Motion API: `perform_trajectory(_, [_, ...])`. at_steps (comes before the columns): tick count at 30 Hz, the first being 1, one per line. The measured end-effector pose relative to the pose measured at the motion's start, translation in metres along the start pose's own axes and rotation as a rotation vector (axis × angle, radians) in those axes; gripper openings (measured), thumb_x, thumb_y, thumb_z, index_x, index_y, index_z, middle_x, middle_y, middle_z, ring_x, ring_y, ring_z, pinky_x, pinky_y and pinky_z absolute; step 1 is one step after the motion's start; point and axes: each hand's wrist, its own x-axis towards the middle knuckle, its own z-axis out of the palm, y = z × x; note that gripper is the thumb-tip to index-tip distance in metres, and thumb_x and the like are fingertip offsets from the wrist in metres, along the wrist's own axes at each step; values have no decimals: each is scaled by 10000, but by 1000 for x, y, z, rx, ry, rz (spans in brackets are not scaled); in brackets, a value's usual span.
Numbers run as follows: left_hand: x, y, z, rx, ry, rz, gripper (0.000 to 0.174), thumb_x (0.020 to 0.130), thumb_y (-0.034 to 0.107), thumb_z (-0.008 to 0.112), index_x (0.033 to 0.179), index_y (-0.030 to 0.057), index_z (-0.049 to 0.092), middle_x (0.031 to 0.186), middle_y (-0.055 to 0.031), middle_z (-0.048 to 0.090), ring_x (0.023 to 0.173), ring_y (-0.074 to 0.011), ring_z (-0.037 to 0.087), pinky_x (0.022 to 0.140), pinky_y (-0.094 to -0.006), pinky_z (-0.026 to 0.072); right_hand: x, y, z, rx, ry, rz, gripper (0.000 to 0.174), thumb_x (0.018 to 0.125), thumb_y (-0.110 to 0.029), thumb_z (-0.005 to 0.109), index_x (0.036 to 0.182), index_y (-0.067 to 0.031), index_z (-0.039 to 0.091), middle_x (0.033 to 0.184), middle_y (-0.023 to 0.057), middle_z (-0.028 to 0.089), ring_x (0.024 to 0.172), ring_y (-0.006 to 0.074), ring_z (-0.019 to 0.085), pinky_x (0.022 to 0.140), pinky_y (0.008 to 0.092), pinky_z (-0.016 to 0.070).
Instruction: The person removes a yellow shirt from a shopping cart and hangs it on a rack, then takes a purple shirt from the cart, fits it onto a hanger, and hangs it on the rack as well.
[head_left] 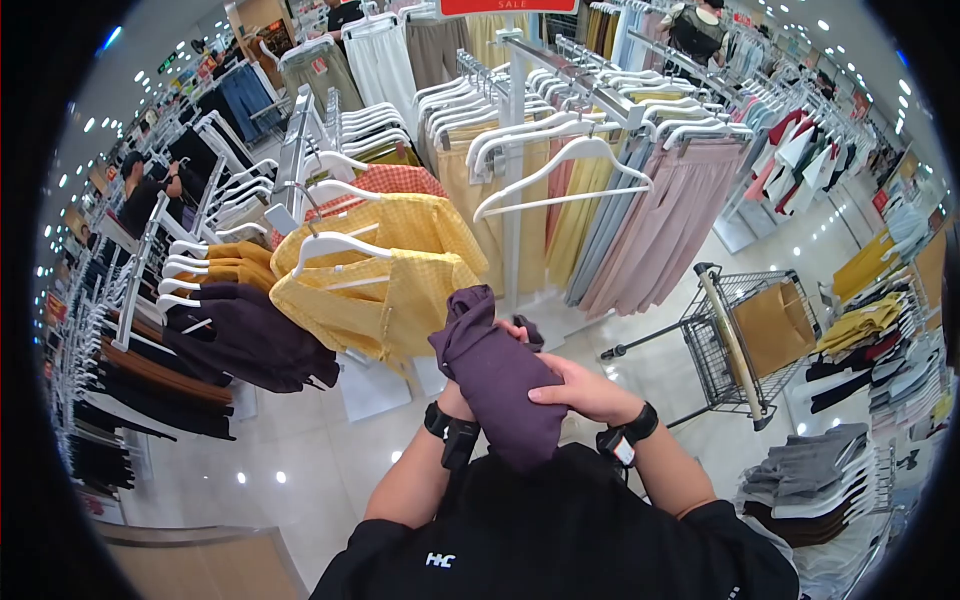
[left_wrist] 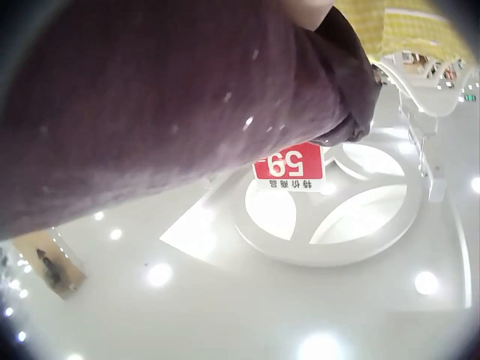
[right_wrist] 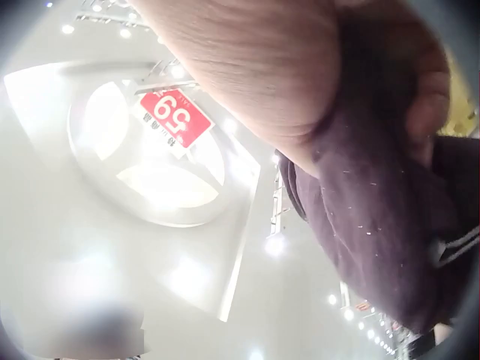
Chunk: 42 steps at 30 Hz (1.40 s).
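Observation:
A dark purple garment (head_left: pixel 505 395), folded into a long bundle, is held in front of the chest. My right hand (head_left: pixel 590 393) grips its right side, thumb lying on top and the other fingers behind the cloth. Most of my left hand (head_left: pixel 457 400) is hidden beneath the bundle, with fingertips showing past its far edge. In the left wrist view the purple cloth (left_wrist: pixel 165 105) covers much of the picture. Curled fingers of the right hand (right_wrist: pixel 262 75) show around the cloth (right_wrist: pixel 375 225) in the right wrist view.
Ahead, yellow checked tops (head_left: pixel 385 300) hang beside a bare white hanger (head_left: pixel 565 180) and pink trousers (head_left: pixel 670 220). Dark purple tops (head_left: pixel 245 335) hang at the left. A shopping cart (head_left: pixel 700 345) with a brown paper bag (head_left: pixel 775 330) stands at the right, above stacked grey clothes (head_left: pixel 810 460).

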Motion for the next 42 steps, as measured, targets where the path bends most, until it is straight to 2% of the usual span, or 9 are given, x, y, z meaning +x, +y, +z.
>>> perform_trajectory(8, [1,-3,14,286,457,-165,481,1035,398,362,1366,61,450,1305,-138,561,1185,-251,562,1035,-401,443,-2,-28,-2,-87,432,-459,287,833,20,638,1119,-4,625,1036,73,663,929,159,643,818,282,515])
perform_trajectory(10, [-7,-2,26,130,300,-167,501,1028,418,370,1383,71,439,1345,-125,534,1221,-253,533,1062,-401,407,-9,-38,6,-1051,540,-780,300,741,49,641,1034,-16,643,883,91,622,807,244,632,741,323,508])
perform_trajectory(15, [-21,-9,6,82,91,-204,582,999,489,411,1440,110,379,1414,-88,473,1289,-251,456,1106,-403,320,0,-15,48,-1295,138,-778,374,703,-38,706,1071,-71,651,912,83,585,857,279,586,752,387,469])
perform_trajectory(18, [-20,8,38,1008,-7,12,611,980,499,446,1447,111,370,1415,-92,469,1303,-265,434,1114,-419,309,-4,-18,51,-1190,75,-793,435,743,-85,736,1161,-61,620,1024,93,589,977,295,578,864,403,455])
perform_trajectory(22, [-22,14,54,1917,-117,251,643,961,509,481,1453,112,361,1415,-97,465,1317,-279,413,1122,-436,297,-7,-36,28,-1381,780,-918,572,661,-46,725,1219,-68,598,1251,146,522,1131,369,526,970,454,426])
perform_trajectory(25, [-18,-1,48,737,92,49,486,973,357,541,1365,82,456,1384,-109,478,1282,-259,450,1108,-382,334,1,-42,6,-1387,848,-802,532,655,3,696,1175,-43,592,1198,166,557,1137,388,518,998,450,408])
perform_trajectory(29, [-18,9,30,1747,44,18,460,974,356,538,1340,86,469,1336,-108,509,1254,-261,470,1107,-374,333,7,-27,-40,-867,479,-644,272,806,44,587,1067,-26,559,1001,90,622,985,217,600,863,335,480])
perform_trajectory(31, [-21,-5,-42,292,-148,-28,530,1013,444,395,1410,92,407,1415,-123,458,1324,-307,419,1123,-467,330,3,-38,-40,-169,533,-522,122,937,9,486,1023,-46,554,897,2,611,848,60,587,712,225,490])
perform_trajectory(42, [-10,-10,2,-345,-23,-188,620,1014,529,315,1460,101,367,1484,-139,409,1350,-329,413,1145,-546,270,-13,-50,-48,545,198,-480,273,1028,-208,420,1088,5,580,1034,95,648,910,188,638,823,319,536])
